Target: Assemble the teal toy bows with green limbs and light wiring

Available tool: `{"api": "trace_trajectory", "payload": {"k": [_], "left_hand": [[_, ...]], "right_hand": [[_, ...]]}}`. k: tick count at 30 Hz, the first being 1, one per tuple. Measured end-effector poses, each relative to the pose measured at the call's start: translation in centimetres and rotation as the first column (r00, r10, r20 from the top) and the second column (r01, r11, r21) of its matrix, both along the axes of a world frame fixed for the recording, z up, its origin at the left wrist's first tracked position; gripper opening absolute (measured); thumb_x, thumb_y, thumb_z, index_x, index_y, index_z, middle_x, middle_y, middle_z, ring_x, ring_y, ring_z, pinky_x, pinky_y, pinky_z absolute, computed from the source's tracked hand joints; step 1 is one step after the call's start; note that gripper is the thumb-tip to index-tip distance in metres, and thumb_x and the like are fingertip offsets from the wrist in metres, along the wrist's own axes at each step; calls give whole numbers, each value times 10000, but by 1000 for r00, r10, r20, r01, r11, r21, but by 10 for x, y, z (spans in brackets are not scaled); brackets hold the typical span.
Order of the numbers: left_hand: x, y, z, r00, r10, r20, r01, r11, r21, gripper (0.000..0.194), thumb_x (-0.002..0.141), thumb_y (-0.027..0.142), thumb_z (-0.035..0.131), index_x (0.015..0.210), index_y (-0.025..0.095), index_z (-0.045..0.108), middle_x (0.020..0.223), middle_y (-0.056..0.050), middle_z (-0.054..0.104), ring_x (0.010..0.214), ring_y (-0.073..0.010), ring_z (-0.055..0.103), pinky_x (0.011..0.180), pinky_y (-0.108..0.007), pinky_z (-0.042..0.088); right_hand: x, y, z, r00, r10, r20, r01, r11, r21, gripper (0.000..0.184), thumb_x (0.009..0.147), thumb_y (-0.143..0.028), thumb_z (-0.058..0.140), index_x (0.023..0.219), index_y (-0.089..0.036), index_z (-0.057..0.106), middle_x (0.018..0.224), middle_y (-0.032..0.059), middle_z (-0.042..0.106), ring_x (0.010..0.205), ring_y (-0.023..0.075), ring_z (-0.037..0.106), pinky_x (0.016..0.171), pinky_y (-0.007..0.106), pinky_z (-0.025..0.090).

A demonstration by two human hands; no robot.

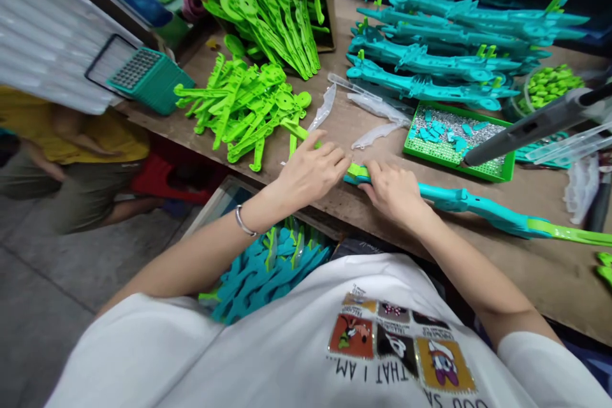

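A long teal plastic piece, shaped like a toy bow body (449,197), lies along the front of the bench, with a green strip-like arm (568,231) at its right end. My right hand (394,191) is closed around its left end. My left hand (313,169) is closed on another green plastic arm (294,129), which runs under the palm to the teal piece's left end (357,172). The fingers cover part of that joint, so how far the two parts fit together is hidden. Left of my hands lies a loose pile of green arms (243,108).
A cardboard box (327,0) holds more green arms. Several teal bodies (430,80) lie at the back right. A green tray (507,169) holds screws and small teal pieces beneath a grey electric screwdriver (526,127). Clear plastic pieces (377,108) lie mid-bench. A person (81,146) sits at left.
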State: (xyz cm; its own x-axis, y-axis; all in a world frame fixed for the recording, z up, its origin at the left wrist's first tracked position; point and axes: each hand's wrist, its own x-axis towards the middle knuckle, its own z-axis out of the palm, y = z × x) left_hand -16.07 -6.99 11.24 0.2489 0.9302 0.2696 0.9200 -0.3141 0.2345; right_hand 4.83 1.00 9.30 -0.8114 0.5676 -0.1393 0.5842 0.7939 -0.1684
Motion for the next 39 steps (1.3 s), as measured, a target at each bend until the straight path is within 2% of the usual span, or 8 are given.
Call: {"api": "trace_trajectory", "payload": {"k": [4, 7, 10, 14, 21, 27, 33, 39], "left_hand": [[9, -28, -31, 930, 204, 305, -282, 929, 237, 343, 958, 346, 667, 1291, 268, 648, 1330, -90, 674, 1379, -305, 563, 1213, -572, 358], [35, -47, -72, 594, 353, 723, -662, 725, 190, 443, 940, 383, 713, 1339, 238, 585, 1375, -123, 623, 1324, -272, 591, 1157, -491, 451], [71, -54, -107, 126, 327, 936, -564, 800, -204, 456, 978, 481, 657, 1361, 255, 559, 1356, -113, 647, 1239, -234, 652, 1060, -412, 535], [104, -53, -122, -208, 269, 940, -376, 865, -331, 457, 977, 550, 638, 1321, 251, 603, 1300, -86, 697, 1187, -221, 683, 1029, -385, 561], [110, -57, -116, -335, 176, 926, -369, 880, -301, 380, 913, 487, 753, 1162, 213, 663, 1078, -56, 748, 993, -181, 727, 945, -349, 579], [133, -51, -108, -496, 98, 863, -323, 901, -289, 380, 960, 523, 681, 1219, 252, 614, 1175, -56, 724, 1048, -174, 704, 941, -327, 572], [139, -44, -116, -528, 139, 837, -304, 890, -340, 414, 998, 612, 560, 1061, 222, 683, 1065, -76, 749, 1018, -203, 715, 898, -341, 589], [134, -47, -112, -515, 159, 842, -306, 884, -354, 488, 921, 670, 648, 1081, 209, 665, 1038, -69, 746, 1041, -214, 719, 916, -354, 595]], "right_hand": [[5, 13, 10, 999, 4, 44, -3, 1000, -10, 376, 1009, -462, 536, 1274, -198, 572, 1110, 145, 766, 936, 325, 727, 706, 357, 427], [7, 23, 25, 999, 7, 40, -6, 999, -44, 383, 1006, -497, 521, 1242, -207, 602, 1111, 151, 774, 930, 328, 728, 713, 349, 416], [6, 30, 37, 999, 24, 37, -19, 993, -117, 411, 1001, -529, 507, 1219, -204, 633, 1049, 150, 784, 912, 334, 724, 711, 343, 406], [2, 34, 42, 997, 66, -34, -73, 956, -283, 429, 972, -566, 541, 1171, -213, 681, 998, 112, 785, 923, 297, 714, 739, 317, 413], [-28, 44, 31, 967, 64, -247, -199, 794, -574, 512, 917, -648, 587, 1038, -163, 696, 956, 64, 738, 832, 199, 631, 746, 291, 431], [-72, 35, 6, 902, -215, -374, -189, 582, -791, 438, 819, -591, 699, 899, -169, 611, 800, 7, 637, 740, 153, 548, 666, 282, 448], [-75, 23, 6, 772, -480, -416, -140, 511, -848, 463, 839, -654, 691, 862, -234, 496, 723, -31, 552, 664, 136, 552, 609, 269, 469], [-74, 33, 21, 807, -410, -426, -172, 527, -832, 381, 764, -491, 809, 749, -195, 569, 668, -6, 602, 608, 125, 540, 578, 277, 463]]}}
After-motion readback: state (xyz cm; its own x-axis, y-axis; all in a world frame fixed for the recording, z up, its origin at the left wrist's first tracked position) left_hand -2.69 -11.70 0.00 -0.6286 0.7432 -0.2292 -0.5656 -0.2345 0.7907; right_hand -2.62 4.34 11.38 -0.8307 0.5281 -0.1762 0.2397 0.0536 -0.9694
